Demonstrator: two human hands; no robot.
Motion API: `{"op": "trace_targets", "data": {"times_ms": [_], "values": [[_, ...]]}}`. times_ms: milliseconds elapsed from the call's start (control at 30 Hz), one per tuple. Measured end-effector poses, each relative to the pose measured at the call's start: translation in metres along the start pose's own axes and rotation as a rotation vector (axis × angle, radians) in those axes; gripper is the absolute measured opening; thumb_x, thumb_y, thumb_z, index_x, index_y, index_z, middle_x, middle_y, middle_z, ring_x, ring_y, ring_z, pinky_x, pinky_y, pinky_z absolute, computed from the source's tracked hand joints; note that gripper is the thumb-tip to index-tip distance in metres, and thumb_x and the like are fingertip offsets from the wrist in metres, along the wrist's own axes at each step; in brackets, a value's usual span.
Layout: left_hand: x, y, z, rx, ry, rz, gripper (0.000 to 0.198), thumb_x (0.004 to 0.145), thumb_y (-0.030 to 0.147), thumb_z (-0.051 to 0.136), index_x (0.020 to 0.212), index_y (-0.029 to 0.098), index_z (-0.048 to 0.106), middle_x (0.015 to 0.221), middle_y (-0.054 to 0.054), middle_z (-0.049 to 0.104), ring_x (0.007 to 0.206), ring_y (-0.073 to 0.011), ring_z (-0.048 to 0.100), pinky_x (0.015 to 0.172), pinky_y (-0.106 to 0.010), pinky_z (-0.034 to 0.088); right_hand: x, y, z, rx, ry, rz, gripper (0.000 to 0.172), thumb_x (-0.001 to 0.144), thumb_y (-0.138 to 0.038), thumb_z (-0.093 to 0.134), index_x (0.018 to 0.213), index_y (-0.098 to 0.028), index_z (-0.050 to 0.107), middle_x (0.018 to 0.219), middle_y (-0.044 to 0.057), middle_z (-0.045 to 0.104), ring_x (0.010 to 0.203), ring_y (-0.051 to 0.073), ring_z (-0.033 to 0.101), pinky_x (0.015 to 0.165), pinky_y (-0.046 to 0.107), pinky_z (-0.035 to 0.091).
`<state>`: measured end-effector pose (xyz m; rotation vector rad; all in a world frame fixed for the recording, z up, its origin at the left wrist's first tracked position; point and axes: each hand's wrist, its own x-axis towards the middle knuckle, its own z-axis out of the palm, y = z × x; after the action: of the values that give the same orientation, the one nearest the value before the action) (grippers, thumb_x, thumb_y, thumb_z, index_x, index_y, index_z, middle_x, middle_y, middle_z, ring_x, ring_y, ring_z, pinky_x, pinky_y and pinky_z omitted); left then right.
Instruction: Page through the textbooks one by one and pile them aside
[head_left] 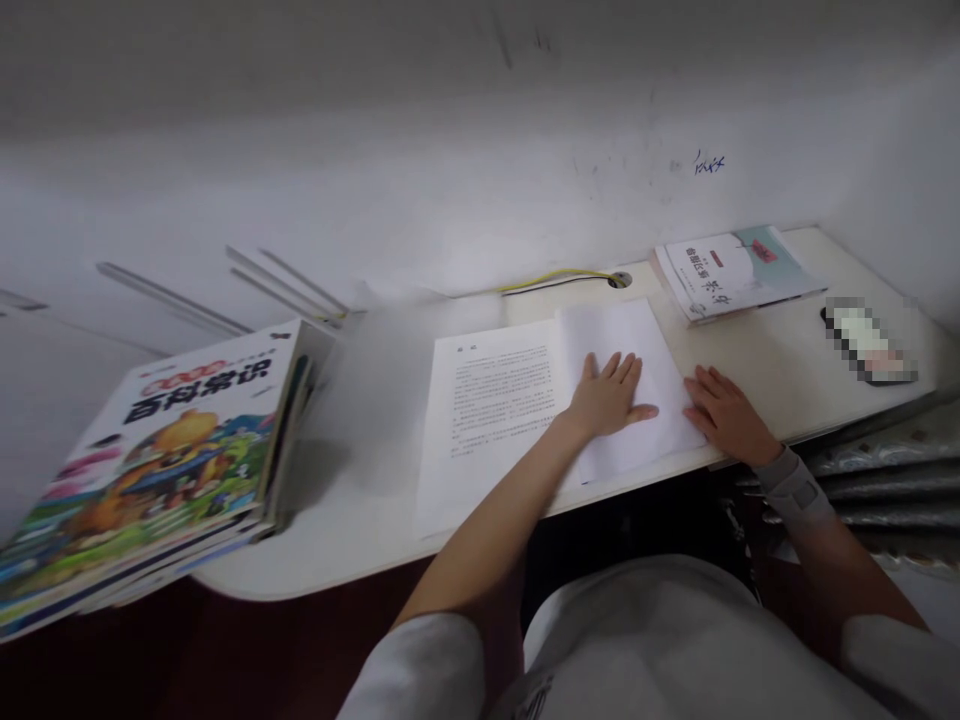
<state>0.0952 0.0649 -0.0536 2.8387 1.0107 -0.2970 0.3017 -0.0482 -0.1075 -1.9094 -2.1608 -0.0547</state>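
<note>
An open book (495, 400) lies on the white desk, its left page printed with text and its right page blank. My left hand (609, 396) rests flat on the blank page near the fold, fingers spread. At the right edge of that page is my right hand (726, 412), fingers stretched out and touching or almost touching the paper. Neither hand grasps anything. A grey band (791, 484) circles my right wrist.
A stack of picture books (202, 430) stands on the left side of the desk (352, 530). A paperback (731, 270) lies at the back right, with a phone (866, 340) near the right edge. Yellow and black cables run into a desk hole (620, 280) by the wall.
</note>
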Motion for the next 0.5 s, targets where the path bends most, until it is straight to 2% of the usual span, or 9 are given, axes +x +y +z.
{"op": "trace_targets", "data": {"times_ms": [133,233,300,500], "values": [[-0.017,-0.012,-0.002,0.014,0.081,-0.1,0.09,0.085,0.073,0.026,0.15,0.013,0.015,0.156,-0.014,0.014,0.143,-0.0373,0.01,0.108,-0.068,0.01,0.0,-0.001,0.0,-0.025,-0.019,-0.009,0.053,0.094,-0.044,0.039,0.134,-0.01,0.05,0.145,0.02,0.042,0.135,0.033,0.035,0.106,0.048,0.034],[-0.025,-0.019,0.0,-0.03,0.06,-0.135,0.087,0.085,0.073,0.024,0.15,0.015,0.018,0.156,-0.014,0.015,0.143,-0.0389,0.008,0.106,-0.068,0.016,-0.001,-0.008,-0.001,-0.035,-0.04,-0.023,0.054,0.093,-0.046,0.04,0.134,-0.011,0.049,0.145,0.019,0.041,0.135,0.033,0.035,0.107,0.048,0.032],[-0.026,-0.021,0.003,-0.035,0.033,-0.123,0.084,0.086,0.071,0.024,0.149,0.016,0.021,0.156,-0.013,0.017,0.143,-0.0392,0.008,0.106,-0.069,0.017,-0.001,-0.012,-0.002,-0.036,-0.048,-0.029,0.055,0.093,-0.046,0.04,0.135,-0.012,0.048,0.146,0.019,0.04,0.135,0.032,0.036,0.107,0.048,0.032],[-0.016,-0.015,0.006,-0.004,0.002,-0.106,0.081,0.087,0.069,0.028,0.149,0.018,0.024,0.155,-0.011,0.022,0.143,-0.04,0.008,0.105,-0.072,0.01,0.001,-0.01,-0.005,-0.037,-0.062,0.008,0.053,0.094,-0.044,0.038,0.134,-0.011,0.049,0.145,0.019,0.041,0.135,0.03,0.037,0.107,0.047,0.032]]}}
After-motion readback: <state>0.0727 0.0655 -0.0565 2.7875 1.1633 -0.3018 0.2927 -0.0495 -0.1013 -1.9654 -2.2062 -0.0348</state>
